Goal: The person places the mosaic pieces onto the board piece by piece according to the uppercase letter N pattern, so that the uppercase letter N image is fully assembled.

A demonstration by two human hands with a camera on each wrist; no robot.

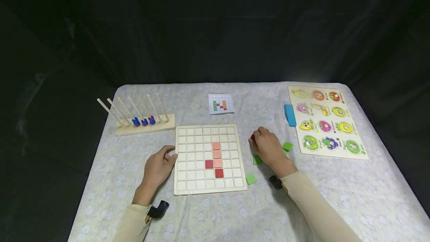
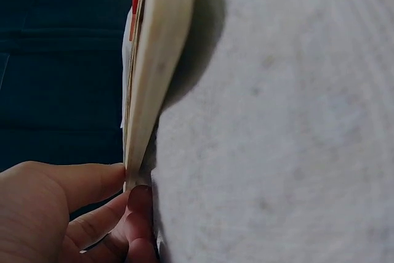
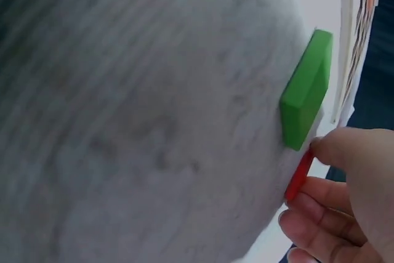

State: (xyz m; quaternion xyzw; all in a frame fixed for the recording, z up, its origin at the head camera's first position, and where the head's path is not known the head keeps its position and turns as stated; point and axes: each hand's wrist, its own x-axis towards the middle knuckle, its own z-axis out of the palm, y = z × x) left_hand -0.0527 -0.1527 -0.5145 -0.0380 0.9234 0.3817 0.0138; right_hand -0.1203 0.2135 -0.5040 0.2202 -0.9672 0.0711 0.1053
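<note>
A square wooden grid board lies on the table between both hands. Three salmon tiles form a column on it, with one red tile at the left of the lowest and another red tile below it. My left hand holds the board's left edge, thumb and fingertips at the rim in the left wrist view. To the right of the board, my right hand pinches a red tile between thumb and fingers. Green tiles lie around and below that hand, partly covered by it.
Behind the board lies a printed pattern card. A peg rack with blue and purple beads stands at the back left. At the right are a blue block and a fruit puzzle board.
</note>
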